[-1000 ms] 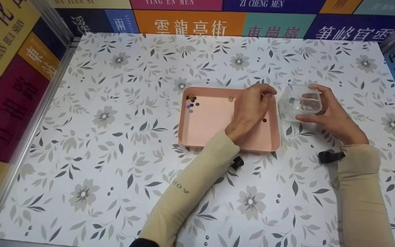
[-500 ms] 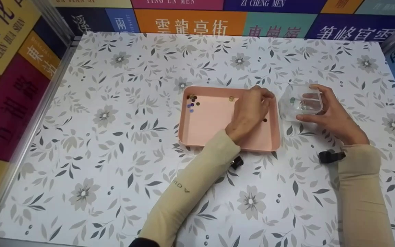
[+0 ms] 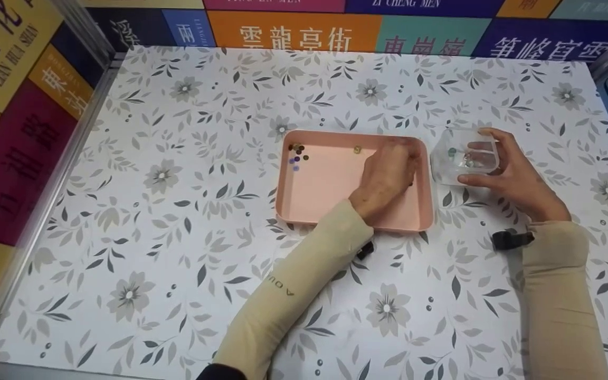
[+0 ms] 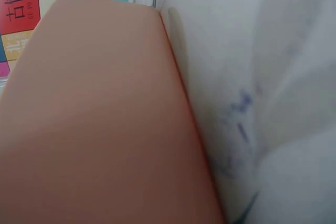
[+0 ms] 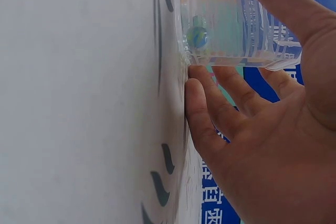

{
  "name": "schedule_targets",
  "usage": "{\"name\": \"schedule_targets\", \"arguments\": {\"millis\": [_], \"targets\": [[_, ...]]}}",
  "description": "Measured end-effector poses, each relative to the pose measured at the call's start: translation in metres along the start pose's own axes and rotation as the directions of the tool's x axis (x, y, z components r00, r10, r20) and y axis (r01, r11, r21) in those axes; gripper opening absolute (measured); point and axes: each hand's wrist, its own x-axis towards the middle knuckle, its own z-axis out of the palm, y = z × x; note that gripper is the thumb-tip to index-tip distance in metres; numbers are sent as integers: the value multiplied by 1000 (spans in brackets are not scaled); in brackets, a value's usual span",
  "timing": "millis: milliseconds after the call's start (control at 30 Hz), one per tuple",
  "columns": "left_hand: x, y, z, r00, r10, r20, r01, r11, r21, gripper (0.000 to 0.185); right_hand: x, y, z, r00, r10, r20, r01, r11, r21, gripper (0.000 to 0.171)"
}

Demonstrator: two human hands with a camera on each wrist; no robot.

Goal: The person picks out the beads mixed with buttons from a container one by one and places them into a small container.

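Observation:
Inside the right part of a shallow pink tray [image 3: 330, 226] my left hand [image 3: 386, 177] reaches down, back of the hand up, fingers bent toward the tray floor. Its fingertips are hidden, so I cannot tell what they pinch. A small dark bead [image 3: 411, 184] shows just beside those fingers. My right hand [image 3: 515, 174] grips a clear plastic box [image 3: 444, 169] right of the tray, thumb at the near side and fingers round the far side. In the right wrist view a glassy marble [image 5: 197, 36] with blue and green lies in the box, low by its wall.
Several dark and blue beads [image 3: 297, 157] cluster in the tray's far left corner. A yellowish bead [image 3: 357, 150] lies near its far wall. The flower-patterned tabletop [image 3: 193, 221] meets colourful lettered panels [image 3: 293, 34] at the back and sides.
My left fingers have dropped from the tray's far right rim down into the tray, toward the dark bead, now mostly covered. The right hand and the box have stayed in place.

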Motion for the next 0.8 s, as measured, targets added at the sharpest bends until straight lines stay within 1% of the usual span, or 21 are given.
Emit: {"name": "schedule_targets", "arguments": {"millis": [100, 167, 233, 400, 633, 800], "targets": [[0, 0, 2, 999, 31, 18, -32, 998, 62, 18, 0, 0, 0, 1000, 6, -1, -6, 1000, -5, 96], [-1, 0, 2, 999, 46, 21, -48, 996, 81, 18, 0, 0, 0, 1000, 11, -1, -11, 1000, -8, 95], [0, 0, 2, 998, 54, 19, -55, 994, 91, 18, 0, -1, 0, 1000, 17, -2, -17, 1000, -15, 96], [0, -1, 3, 999, 49, 20, -50, 994, 102, 18, 0, -2, 0, 1000, 21, 2, -21, 1000, -14, 96], [0, -3, 4, 997, 78, 7, -78, 991, 107, 16, 0, -3, -1, 1000, 28, 7, -28, 1000, -5, 95], [0, -3, 5, 997, 81, 9, -82, 986, 143, 15, -1, -1, -1, 999, 49, 10, -49, 999, -10, 96]]}}
